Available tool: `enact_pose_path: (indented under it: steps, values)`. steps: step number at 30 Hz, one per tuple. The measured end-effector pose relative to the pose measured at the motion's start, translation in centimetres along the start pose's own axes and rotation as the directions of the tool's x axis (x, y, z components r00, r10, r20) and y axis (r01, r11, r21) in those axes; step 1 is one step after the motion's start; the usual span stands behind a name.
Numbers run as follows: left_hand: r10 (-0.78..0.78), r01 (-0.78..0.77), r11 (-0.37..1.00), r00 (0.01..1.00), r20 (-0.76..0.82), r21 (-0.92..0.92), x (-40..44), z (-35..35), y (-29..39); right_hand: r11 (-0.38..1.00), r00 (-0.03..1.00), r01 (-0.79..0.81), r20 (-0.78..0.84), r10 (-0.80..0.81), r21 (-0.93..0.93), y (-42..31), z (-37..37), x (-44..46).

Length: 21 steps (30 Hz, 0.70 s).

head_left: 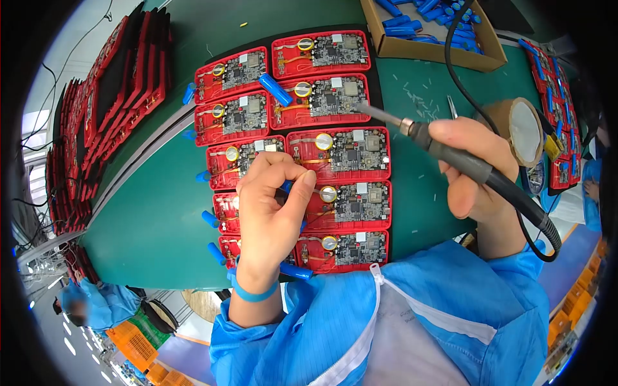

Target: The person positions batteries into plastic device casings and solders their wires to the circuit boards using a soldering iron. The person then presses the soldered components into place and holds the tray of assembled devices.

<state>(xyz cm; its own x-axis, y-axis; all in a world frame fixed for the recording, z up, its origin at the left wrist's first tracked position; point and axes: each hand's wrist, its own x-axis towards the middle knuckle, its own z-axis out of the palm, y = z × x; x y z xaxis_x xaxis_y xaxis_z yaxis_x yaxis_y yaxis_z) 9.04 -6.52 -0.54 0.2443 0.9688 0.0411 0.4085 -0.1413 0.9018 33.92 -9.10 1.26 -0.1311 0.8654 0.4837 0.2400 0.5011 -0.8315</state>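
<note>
My right hand point(486, 145) grips a soldering iron point(467, 165) by its dark handle, its metal tip pointing left over the edge of a red casing. My left hand point(270, 206) is above the casings' middle, thumb and forefinger pinched together. What the pinch holds is hidden, though a bit of dark blue shows behind the fingers. Beneath lie two columns of red casings point(380, 157) with grey circuit boards point(349, 90) and round coin cells point(324, 141). Blue cylindrical batteries lie at the casings, one battery point(275, 89) across two of them.
A cardboard box point(438, 54) of blue batteries stands at the back. Stacked red casings point(122, 83) rise at the left, and more casings point(553, 96) lie far right. A brown roll point(515, 125) stands beside my right hand. White scraps point(421, 103) litter the green mat. Another person point(96, 309) is lower left.
</note>
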Motion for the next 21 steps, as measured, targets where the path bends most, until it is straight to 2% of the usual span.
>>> enact_pose_path:
  steps: [5,6,8,9,11,14,15,21]
  values:
    - [0.002,0.002,0.994,0.999,-0.04,0.11,0.1,0.6,-0.4,0.988,0.993,0.117,0.006,-0.117,-0.099,0.6,1.4,-0.1]
    - [0.01,-0.001,0.988,0.998,-0.057,0.156,0.1,0.7,-0.4,0.986,0.992,0.114,-0.039,-0.119,-0.122,0.7,2.0,-0.4]
    - [-0.007,0.019,0.986,0.997,-0.071,0.164,-0.1,1.0,-0.6,1.0,0.979,-0.029,-0.201,0.03,0.006,0.8,3.1,-1.6]
    - [0.053,-0.031,0.967,0.995,-0.08,0.254,0.0,1.1,-0.5,0.999,0.981,-0.033,-0.192,0.035,0.01,1.0,3.0,-1.5]
    - [0.111,-0.074,0.927,0.991,-0.081,0.367,0.0,1.3,-0.2,0.992,0.995,0.077,-0.054,-0.083,-0.1,1.3,2.4,-1.2]
    - [0.108,-0.066,0.935,0.989,-0.102,0.349,0.1,1.6,-0.6,0.983,0.99,0.138,0.01,-0.138,-0.124,1.6,2.5,-0.7]
    - [0.098,-0.057,0.936,0.99,-0.104,0.346,0.1,1.6,-0.6,0.989,0.993,0.087,0.084,-0.078,-0.115,1.3,2.5,-1.0]
    - [0.051,-0.018,0.948,0.994,-0.097,0.317,0.5,1.8,-0.7,0.992,0.995,0.048,0.087,-0.038,-0.113,1.7,2.9,-0.9]
